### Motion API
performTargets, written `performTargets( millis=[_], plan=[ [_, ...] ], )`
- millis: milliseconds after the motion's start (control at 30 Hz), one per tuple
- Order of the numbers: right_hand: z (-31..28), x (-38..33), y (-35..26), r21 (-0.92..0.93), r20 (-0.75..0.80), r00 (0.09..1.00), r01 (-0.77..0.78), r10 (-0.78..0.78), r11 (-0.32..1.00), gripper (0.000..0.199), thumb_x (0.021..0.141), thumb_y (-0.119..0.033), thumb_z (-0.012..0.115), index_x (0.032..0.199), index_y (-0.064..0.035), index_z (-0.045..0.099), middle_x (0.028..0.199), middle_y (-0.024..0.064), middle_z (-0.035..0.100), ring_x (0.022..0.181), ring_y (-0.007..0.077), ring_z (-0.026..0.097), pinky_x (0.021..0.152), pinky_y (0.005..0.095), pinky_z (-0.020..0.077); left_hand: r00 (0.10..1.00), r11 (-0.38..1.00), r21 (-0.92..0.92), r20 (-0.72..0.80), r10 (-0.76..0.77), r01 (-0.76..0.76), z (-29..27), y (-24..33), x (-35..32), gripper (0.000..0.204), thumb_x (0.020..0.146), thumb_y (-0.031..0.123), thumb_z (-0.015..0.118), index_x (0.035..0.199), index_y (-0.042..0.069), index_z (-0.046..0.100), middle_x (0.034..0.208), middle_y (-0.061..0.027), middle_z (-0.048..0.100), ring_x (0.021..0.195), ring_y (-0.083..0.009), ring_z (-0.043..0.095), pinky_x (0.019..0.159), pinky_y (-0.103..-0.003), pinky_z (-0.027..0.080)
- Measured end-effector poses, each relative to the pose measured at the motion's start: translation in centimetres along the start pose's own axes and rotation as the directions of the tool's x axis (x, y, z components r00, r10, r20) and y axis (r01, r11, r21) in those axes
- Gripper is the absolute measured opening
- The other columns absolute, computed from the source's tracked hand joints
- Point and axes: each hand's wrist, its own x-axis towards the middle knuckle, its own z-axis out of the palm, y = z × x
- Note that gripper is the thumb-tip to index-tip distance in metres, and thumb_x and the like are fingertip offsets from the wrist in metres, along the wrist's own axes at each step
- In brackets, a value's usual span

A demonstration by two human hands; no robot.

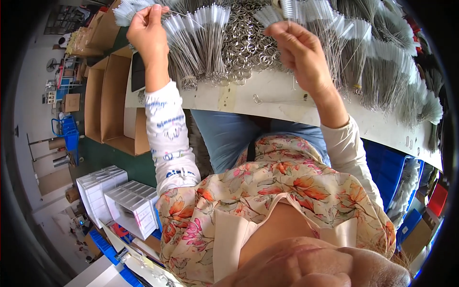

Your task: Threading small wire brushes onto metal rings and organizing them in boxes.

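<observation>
My left hand [148, 37] is raised over the far left of the table, thumb and fingers pinched on what looks like a thin metal wire. White bristles of several wire brushes [125, 14] show right beside it. My right hand [306, 53] is held above the ring pile's right edge, its thumb and forefinger pressed together. Whatever sits in that pinch is too small to make out. Between my hands lies a heap of shiny metal split rings [246, 45]. Upright bundles of wire-stemmed brushes [189, 55] stand left of the rings.
More brush bundles [394, 71] are heaped along the right of the white table [282, 93]. Loose wire pieces [282, 101] lie near its front edge. Open cardboard boxes [114, 95] stand at the left, with white plastic crates [129, 203] nearer. A blue bin [389, 167] sits below right.
</observation>
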Motion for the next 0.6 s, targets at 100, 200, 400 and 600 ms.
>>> performTargets(
  millis=[100,200,400,600],
  plan=[
    [1.6,-0.4,-0.6,-0.181,-0.025,0.984,0.168,-0.176,0.969,0.024,0.087,-0.02,0.061,0.1,0.0,0.065,0.093,0.004,0.066,0.085,0.0074,0.058,0.079,0.0214,0.0457,0.946,0.948,-0.161,0.221,-0.237,0.275,1.1,4.9,-4.3,0.01,0.086,0.008,0.06,0.088,-0.002,0.059,0.081,-0.0135,0.065,0.046,0.0017,0.03,0.037,-0.016,0.02],
    [2.8,-0.5,-0.4,-0.201,0.054,0.986,0.166,-0.158,0.965,0.027,0.089,-0.024,0.059,0.097,0.0011,0.066,0.088,0.0041,0.066,0.083,0.0084,0.059,0.078,0.0233,0.0465,0.839,0.852,-0.258,0.445,-0.314,0.456,1.6,6.6,-8.0,0.011,0.088,0.011,0.059,0.091,0.0,0.058,0.086,-0.0118,0.063,0.046,0.0016,0.027,0.038,-0.015,0.019],
    [2.9,-1.8,0.7,0.119,0.284,0.955,-0.123,0.085,0.985,0.027,0.09,-0.028,0.057,0.095,-0.0031,0.067,0.074,0.0013,0.064,0.054,-0.0004,0.045,0.044,0.0168,0.0308,0.844,0.834,-0.306,0.443,-0.302,0.459,1.9,6.6,-9.8,0.009,0.089,0.01,0.058,0.088,0.001,0.058,0.085,-0.0084,0.061,0.046,0.0025,0.027,0.038,-0.015,0.019],
    [3.3,-2.8,1.9,0.119,0.322,0.945,-0.105,0.062,0.987,0.018,0.086,-0.021,0.063,0.091,-0.0043,0.066,0.072,-0.0016,0.062,0.053,-0.0007,0.043,0.042,0.0164,0.0281,0.85,0.838,-0.282,0.404,-0.338,0.468,2.2,7.2,-10.7,0.012,0.087,0.012,0.06,0.09,0.0,0.061,0.073,-0.0085,0.062,0.042,0.0019,0.026,0.036,-0.015,0.021]
  ],
)
